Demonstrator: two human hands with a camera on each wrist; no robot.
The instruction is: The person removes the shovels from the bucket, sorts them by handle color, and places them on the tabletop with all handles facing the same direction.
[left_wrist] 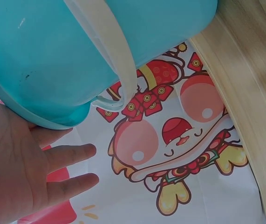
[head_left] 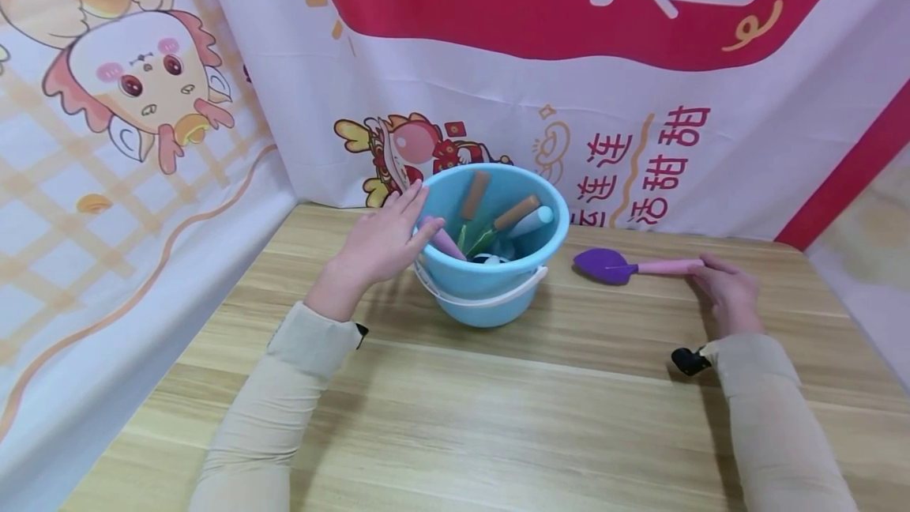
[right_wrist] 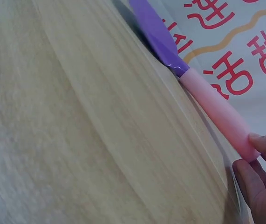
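Note:
A light blue bucket (head_left: 490, 291) with a white handle (head_left: 490, 301) stands on the wooden table, several hand tools inside it. My left hand (head_left: 384, 235) lies at its left rim, fingers extended; in the left wrist view those fingers (left_wrist: 72, 156) are spread beside the bucket wall. To the right, a small trowel (head_left: 604, 266) has a purple blade and a pink handle (right_wrist: 219, 112). My right hand (head_left: 728, 291) pinches the end of that handle between thumb and fingers. The blade lies low over the table, pointing toward the bucket.
Brown-handled tools (head_left: 517, 212), a light blue handle (head_left: 533, 220) and a pink-purple handle (head_left: 448, 243) poke up in the bucket. A printed cloth (head_left: 746, 141) hangs along the table's back edge, another cloth (head_left: 235, 212) at the left. The wooden table (head_left: 498, 433) extends toward me.

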